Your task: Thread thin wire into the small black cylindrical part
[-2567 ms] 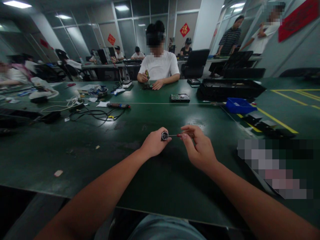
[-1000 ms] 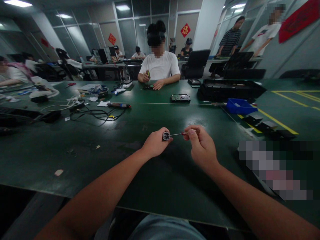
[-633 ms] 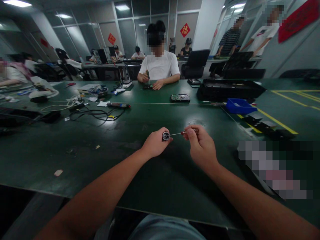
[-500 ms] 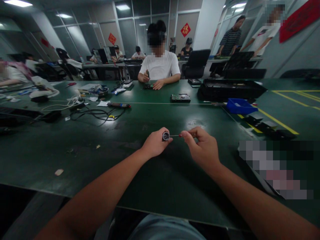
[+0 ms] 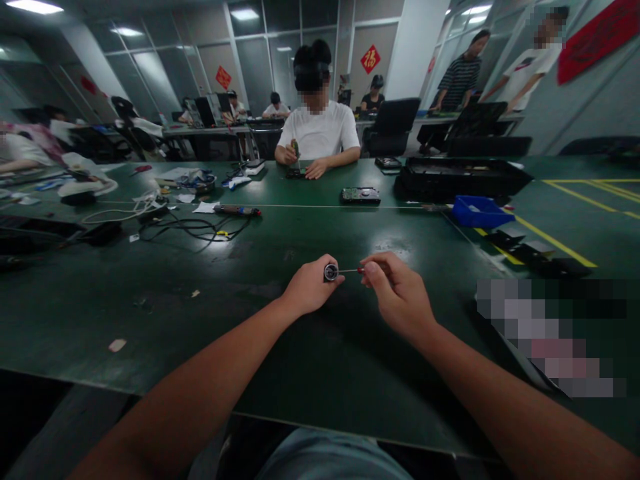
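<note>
My left hand (image 5: 309, 290) is closed around a small black cylindrical part (image 5: 331, 272), its round, silver-rimmed end facing me. My right hand (image 5: 406, 297) pinches a thin screwdriver (image 5: 351, 271) with red at the front of its handle; the fingers hide most of that handle. The metal shaft lies level and points left, reaching the side of the cylinder. Whether the tip sits in a screw is hidden. Both hands are just above the green table (image 5: 300, 360).
A circuit-board hard drive (image 5: 361, 195), a long black housing (image 5: 463, 179) and a blue bin (image 5: 483, 212) lie farther off. Cables (image 5: 187, 227) and an electric screwdriver (image 5: 235, 210) are at left. Black pieces (image 5: 537, 257) sit at right. Across the table a person (image 5: 319, 133) works.
The fingers of my right hand have rolled on the screwdriver handle, the thumb curling down and the forefinger stretching forward. My left hand and the cylindrical part keep their place.
</note>
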A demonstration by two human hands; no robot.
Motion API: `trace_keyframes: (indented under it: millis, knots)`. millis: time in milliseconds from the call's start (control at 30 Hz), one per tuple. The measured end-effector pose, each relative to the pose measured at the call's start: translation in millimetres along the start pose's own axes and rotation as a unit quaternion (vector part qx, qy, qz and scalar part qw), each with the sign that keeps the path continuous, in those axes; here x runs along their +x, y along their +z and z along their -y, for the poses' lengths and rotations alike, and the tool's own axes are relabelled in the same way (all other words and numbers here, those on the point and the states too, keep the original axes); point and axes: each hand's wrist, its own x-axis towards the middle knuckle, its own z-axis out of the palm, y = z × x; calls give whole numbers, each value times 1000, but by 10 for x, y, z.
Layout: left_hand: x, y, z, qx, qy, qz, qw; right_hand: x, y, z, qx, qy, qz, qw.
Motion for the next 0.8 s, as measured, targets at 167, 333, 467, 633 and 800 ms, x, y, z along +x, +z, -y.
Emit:
trace_keyframes:
  millis: [167, 333, 467, 633, 800]
  knots:
    - [2, 9, 1, -2, 0, -6, 1000, 9, 18, -32, 8, 21, -13, 1000]
    - [-1, 12, 7, -2, 2, -11, 1000, 3, 11, -26, 38, 23, 4, 999]
    - [-3, 1, -7, 0, -1, -1, 1000, 2, 21, -48, 33, 29, -8, 999]
    - [6, -1, -6, -2, -2, -8, 1000, 20, 77, -89, 168, 72, -49, 982]
    - [5, -7, -8, 23, 12, -4, 1000, 71, 109, -137, 209, 107, -66, 970]
